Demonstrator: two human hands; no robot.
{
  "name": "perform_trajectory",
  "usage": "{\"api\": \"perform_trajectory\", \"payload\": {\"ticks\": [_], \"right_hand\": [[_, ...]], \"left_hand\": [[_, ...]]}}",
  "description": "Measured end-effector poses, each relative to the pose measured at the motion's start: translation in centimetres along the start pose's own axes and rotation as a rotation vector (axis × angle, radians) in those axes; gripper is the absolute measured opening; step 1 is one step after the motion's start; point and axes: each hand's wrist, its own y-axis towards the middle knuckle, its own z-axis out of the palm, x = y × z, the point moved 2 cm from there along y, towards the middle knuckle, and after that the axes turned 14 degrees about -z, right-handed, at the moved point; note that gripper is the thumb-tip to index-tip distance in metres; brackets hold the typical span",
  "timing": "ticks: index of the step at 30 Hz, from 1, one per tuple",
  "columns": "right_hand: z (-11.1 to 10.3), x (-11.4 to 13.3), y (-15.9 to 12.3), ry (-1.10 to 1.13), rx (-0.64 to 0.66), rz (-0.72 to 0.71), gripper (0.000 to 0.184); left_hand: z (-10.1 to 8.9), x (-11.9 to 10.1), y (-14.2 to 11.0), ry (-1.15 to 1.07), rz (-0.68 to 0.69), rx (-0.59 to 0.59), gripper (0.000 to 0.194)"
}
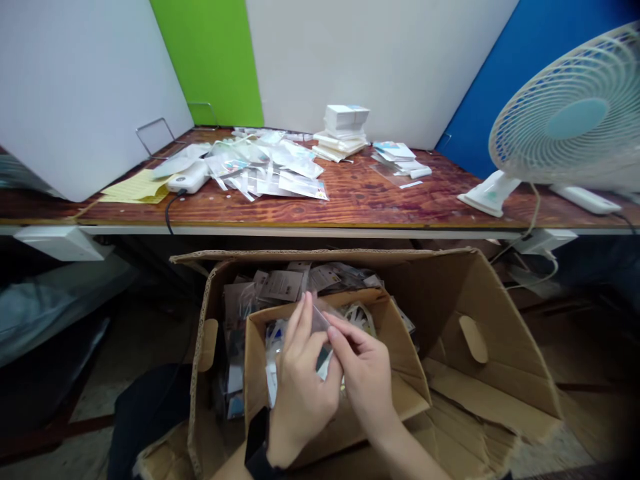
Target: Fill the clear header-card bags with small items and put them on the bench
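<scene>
My left hand, with a dark watch on its wrist, holds a small clear plastic bag from the left. Its fingers point up along the bag and the thumb bends inward. From the right, my right hand pinches the bag's edge between thumb and forefinger. Something dark green shows between the hands, but I cannot make out what it is. Both hands are above a small cardboard box that contains plastic packets and white pieces. That box sits inside a larger cardboard carton, beside several packed bags with grey cards.
Behind the carton runs a wooden table. On it lie a pile of clear bags, yellow paper, a white device, stacked white cards and more cards. A fan stands at right.
</scene>
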Motion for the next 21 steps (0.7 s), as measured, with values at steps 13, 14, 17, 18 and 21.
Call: {"api": "perform_trajectory", "payload": {"ticks": [13, 14, 17, 18, 21], "right_hand": [[-3.3, -0.6, 1.8, -0.048, 0.183, 0.109, 0.021], [-3.5, -0.4, 2.0, -0.087, 0.197, 0.065, 0.019], [-4.0, 0.9, 2.4, -0.213, 0.199, -0.112, 0.014], [-4.2, 1.5, 2.4, -0.237, 0.199, -0.163, 0.014], [-4.5, 3.2, 2.2, -0.267, 0.205, -0.342, 0.014]], "left_hand": [[-2.2, 3.8, 3.5, -0.709, -0.775, 0.173, 0.019], [-2.3, 3.6, 3.4, -0.7, -0.759, 0.158, 0.017], [-2.9, 2.6, 3.1, -0.631, -0.65, 0.121, 0.013], [-3.3, 2.2, 2.9, -0.607, -0.587, 0.112, 0.012], [-4.4, 0.9, 2.6, -0.614, -0.326, 0.054, 0.01]]}}
